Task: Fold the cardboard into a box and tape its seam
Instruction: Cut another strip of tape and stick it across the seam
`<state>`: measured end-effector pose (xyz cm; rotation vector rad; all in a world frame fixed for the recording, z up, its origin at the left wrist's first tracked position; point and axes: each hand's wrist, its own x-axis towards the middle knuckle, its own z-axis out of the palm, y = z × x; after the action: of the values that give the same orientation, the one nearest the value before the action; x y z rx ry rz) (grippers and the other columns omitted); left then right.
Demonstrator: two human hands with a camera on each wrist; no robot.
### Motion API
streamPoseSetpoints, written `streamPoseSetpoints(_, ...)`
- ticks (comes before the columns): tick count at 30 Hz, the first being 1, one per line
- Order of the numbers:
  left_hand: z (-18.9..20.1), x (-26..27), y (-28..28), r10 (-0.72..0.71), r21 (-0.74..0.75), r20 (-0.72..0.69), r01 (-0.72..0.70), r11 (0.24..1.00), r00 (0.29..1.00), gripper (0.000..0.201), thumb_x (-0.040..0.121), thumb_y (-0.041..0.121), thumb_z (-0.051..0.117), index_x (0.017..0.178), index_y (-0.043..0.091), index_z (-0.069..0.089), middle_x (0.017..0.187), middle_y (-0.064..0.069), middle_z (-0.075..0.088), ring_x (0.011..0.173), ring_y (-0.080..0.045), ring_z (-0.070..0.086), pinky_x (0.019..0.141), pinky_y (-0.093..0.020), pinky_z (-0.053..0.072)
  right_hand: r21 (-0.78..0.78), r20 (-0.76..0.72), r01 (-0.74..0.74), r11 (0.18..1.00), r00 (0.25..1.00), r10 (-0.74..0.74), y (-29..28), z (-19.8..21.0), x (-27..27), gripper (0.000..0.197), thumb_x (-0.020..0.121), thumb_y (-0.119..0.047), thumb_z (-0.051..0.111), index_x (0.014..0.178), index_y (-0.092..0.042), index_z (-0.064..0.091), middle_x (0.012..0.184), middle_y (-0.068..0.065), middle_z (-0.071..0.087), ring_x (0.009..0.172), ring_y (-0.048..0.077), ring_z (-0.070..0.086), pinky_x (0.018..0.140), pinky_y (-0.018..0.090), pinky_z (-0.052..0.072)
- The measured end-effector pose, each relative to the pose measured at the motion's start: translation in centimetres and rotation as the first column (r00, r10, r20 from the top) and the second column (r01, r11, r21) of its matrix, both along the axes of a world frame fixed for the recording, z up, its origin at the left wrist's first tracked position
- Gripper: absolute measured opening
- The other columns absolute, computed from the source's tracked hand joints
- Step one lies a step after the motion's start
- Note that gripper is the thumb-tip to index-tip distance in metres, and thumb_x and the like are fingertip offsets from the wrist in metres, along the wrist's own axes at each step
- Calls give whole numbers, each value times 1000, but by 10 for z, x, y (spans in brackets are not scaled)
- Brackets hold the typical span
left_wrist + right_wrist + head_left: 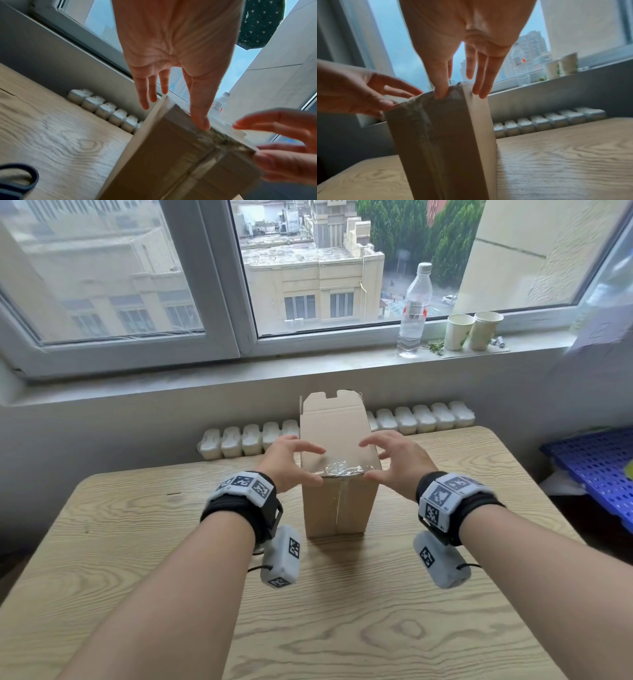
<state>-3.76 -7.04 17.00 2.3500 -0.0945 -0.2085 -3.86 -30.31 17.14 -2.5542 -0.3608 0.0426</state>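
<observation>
A brown cardboard box (pixel 337 508) stands upright on the wooden table (pixel 137 559), with its far flap (pixel 330 405) raised. Crinkled clear tape (pixel 337 469) runs along the box's near top edge and down the front seam. My left hand (pixel 310 465) is at the box's top left, fingers spread and nearly straight, its thumb tip (pixel 200 124) on the taped edge. My right hand (pixel 375 462) mirrors it at the top right, thumb (pixel 440 93) pressing the tape, fingers straight beside the right wall. Neither hand grips anything.
Dark scissor handles (pixel 17 180) lie on the table to the left of the box. A radiator (pixel 246 440) runs behind the table. On the windowsill stand a water bottle (pixel 412 313) and two paper cups (pixel 474 332). A blue crate (pixel 596 470) sits at the right.
</observation>
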Motion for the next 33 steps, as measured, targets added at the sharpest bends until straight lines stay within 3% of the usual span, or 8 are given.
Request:
streamPoseSetpoints(5, -9, -4, -13, 94, -9, 47, -94, 996, 994, 40, 52, 16, 90, 76, 39, 69, 140, -6, 39, 134, -18, 37, 111, -36, 35, -98, 107, -27, 995, 994, 38, 5, -14, -5, 13, 80, -26, 72, 91, -31, 68, 120, -13, 56, 92, 11, 56, 78, 24, 41)
streamPoseSetpoints(10, -14, -4, -9, 116, -121, 35, -111, 986, 993, 41, 55, 6, 86, 73, 32, 58, 122, -4, 56, 110, -19, 58, 90, -36, 51, 18, 161, 14, 1000, 987, -17, 6, -21, -4, 8, 78, -25, 76, 85, -25, 74, 108, -12, 66, 86, 15, 62, 82, 27, 46)
streamPoseSetpoints(12, -17, -5, -8, 115, -241, -36, -120, 963, 993, 41, 61, -3, 82, 77, 25, 58, 122, -1, 58, 104, -16, 59, 79, -28, 51, 15, 156, 12, 1000, 988, -14, 7, -20, -2, 8, 77, -26, 76, 85, -26, 74, 107, -14, 66, 81, 12, 60, 81, 25, 46)
streamPoseSetpoints(16, -12, -6, -14, 62, -367, -71, -84, 927, 996, 30, 65, -6, 80, 76, 21, 71, 125, -2, 57, 115, -10, 52, 94, -12, 35, 1, 151, 14, 1000, 988, -14, 9, -19, -1, 8, 77, -28, 76, 85, -28, 74, 105, -14, 66, 80, 11, 59, 79, 23, 44)
streamPoseSetpoints(18, -12, -5, -15, 56, -408, -65, -78, 910, 996, 26, 65, -7, 81, 79, 14, 74, 122, -3, 58, 111, -8, 56, 79, 3, 37, 17, 140, 13, 1000, 990, -15, 9, -18, 0, 8, 77, -27, 77, 84, -28, 75, 105, -13, 66, 79, 10, 58, 81, 25, 46)
streamPoseSetpoints(24, -25, -9, 5, 97, -521, -173, -174, 836, 980, 29, 71, -11, 76, 87, 13, 77, 113, -5, 70, 108, -15, 64, 101, -26, 48, 95, 100, -13, 995, 995, 3, 8, -21, 0, 16, 81, -19, 74, 97, -22, 78, 116, -10, 69, 95, 8, 64, 98, 27, 47)
streamPoseSetpoints(28, -26, -12, 17, 84, -516, -263, -214, 830, 961, 30, 81, -8, 69, 83, 21, 79, 94, 2, 76, 97, -11, 67, 90, -16, 51, 69, 72, -74, 995, 995, 69, 3, -22, 0, 26, 86, -9, 66, 107, -21, 74, 124, -6, 65, 116, 9, 60, 108, 28, 41)
streamPoseSetpoints(33, -13, -13, 28, 44, -541, -344, -236, 807, 938, 19, 82, -3, 68, 88, 12, 77, 96, -3, 75, 94, -10, 70, 81, -22, 56, 81, 33, -55, 995, 998, 52, -2, -20, 0, 21, 85, -21, 70, 103, -30, 75, 121, -13, 66, 106, 4, 64, 100, 27, 47)
